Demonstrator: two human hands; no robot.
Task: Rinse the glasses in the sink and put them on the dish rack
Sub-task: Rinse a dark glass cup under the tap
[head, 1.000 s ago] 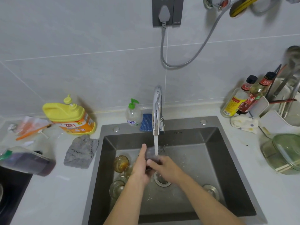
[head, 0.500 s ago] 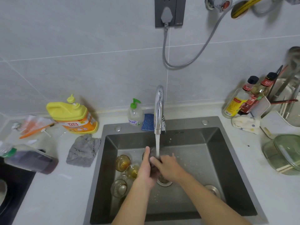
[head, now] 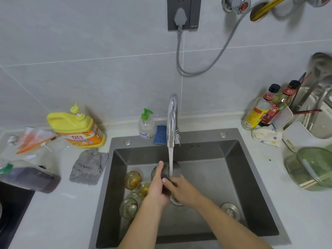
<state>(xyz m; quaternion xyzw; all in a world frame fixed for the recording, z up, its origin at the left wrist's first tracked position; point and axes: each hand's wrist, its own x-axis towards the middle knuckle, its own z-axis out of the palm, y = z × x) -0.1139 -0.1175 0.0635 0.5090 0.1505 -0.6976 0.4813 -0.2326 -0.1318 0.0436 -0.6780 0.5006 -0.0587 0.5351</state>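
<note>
Head view | left hand (head: 158, 186) and right hand (head: 182, 189) are holding dark glass (head: 175, 170) at frame centre, each grip curling round it | tap water (head: 170, 157) is pouring onto it over sink (head: 206, 136)

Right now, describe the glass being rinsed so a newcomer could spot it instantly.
Start at the steel sink and follow the stream from the faucet down. It lands on a smoky grey glass held by the left hand and right hand. Unlike the untouched amber glasses to its left, it is dark-tinted.

Glasses (head: 133, 178) in sink's (head: 242, 168) left part, faucet (head: 172, 119) behind it, cloth (head: 88, 167) left of sink, bottles (head: 265, 108) at right rear
</note>
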